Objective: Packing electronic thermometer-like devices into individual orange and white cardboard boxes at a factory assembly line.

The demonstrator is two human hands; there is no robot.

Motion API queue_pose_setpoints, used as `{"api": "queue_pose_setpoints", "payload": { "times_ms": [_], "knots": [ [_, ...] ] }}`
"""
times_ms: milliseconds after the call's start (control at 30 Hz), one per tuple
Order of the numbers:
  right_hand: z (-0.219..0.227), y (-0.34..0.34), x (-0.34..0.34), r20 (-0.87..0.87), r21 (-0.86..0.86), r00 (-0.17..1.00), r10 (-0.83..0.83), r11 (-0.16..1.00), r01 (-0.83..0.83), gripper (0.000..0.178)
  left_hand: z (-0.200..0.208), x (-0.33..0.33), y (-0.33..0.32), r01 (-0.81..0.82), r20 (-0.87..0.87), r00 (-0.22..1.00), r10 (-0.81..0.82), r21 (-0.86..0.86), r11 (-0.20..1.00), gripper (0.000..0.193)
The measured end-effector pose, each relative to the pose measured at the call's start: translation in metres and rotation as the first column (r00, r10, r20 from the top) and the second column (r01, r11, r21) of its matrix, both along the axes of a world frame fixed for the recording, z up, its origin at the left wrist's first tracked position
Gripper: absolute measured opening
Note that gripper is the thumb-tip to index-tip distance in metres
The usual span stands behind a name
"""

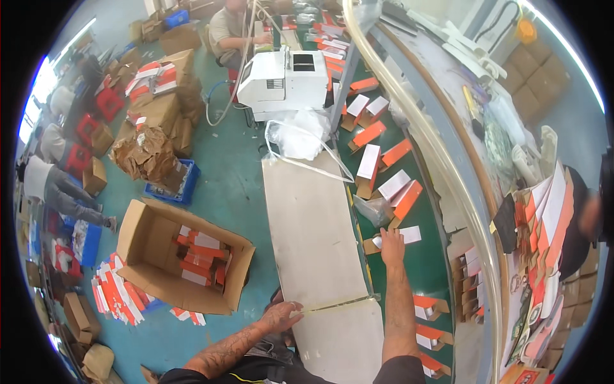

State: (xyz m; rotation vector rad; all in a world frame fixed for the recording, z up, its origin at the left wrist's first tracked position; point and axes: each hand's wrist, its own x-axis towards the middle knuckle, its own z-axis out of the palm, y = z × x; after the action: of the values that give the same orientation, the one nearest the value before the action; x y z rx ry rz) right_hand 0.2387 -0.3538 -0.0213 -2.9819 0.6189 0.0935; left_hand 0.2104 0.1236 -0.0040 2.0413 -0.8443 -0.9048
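Note:
My right hand [392, 247] reaches forward over the green conveyor belt [409, 265]. Its fingers close on a small white carton [410, 235] with a brown open flap, lying on the belt. A clear plastic bag [374, 210] and an orange-and-white carton [407, 203] lie just beyond that hand. My left hand [283, 316] rests at the left edge of the pale worktable [316, 237], its fingers loosely bent and nothing visible in them.
Left of the table stands a large open cardboard box [144, 240] with orange-and-white cartons inside. Ahead are a white machine [275, 83] and a seated person [228, 35]. More cartons [369, 161] line the belt. A curved clear tube [448, 173] runs along the right.

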Motion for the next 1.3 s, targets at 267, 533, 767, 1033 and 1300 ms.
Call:
{"api": "queue_pose_setpoints", "payload": {
  "times_ms": [267,533,767,1033,1300],
  "knots": [
    [0.179,0.141,-0.064,0.409,0.37,0.868,-0.283,0.92,0.126,0.081,0.05,-0.014,-0.052,-0.166,0.174,0.961,0.216,-0.262,0.951,0.058],
    [0.17,0.314,-0.264,0.297,0.694,0.761,-0.577,0.678,0.243,0.066,0.077,-0.123,-0.067,-0.017,0.127,0.991,0.05,-0.248,0.969,0.072],
    [0.136,0.384,-0.43,0.345,0.51,0.744,-0.573,0.779,0.364,0.042,0.035,-0.22,-0.051,0.409,0.267,0.912,-0.311,-0.64,0.651,0.043],
    [0.096,0.385,-0.605,0.331,0.601,0.307,-0.892,0.451,0.66,0.028,0.049,-0.254,-0.069,0.509,0.363,0.841,-0.401,-0.279,0.814,0.057],
    [-0.007,0.315,-0.853,0.334,-0.073,0.188,-0.923,0.174,0.982,0.038,0.02,-0.237,-0.046,0.54,-0.007,0.833,-0.553,-0.21,0.815,0.062]
  ]
}}
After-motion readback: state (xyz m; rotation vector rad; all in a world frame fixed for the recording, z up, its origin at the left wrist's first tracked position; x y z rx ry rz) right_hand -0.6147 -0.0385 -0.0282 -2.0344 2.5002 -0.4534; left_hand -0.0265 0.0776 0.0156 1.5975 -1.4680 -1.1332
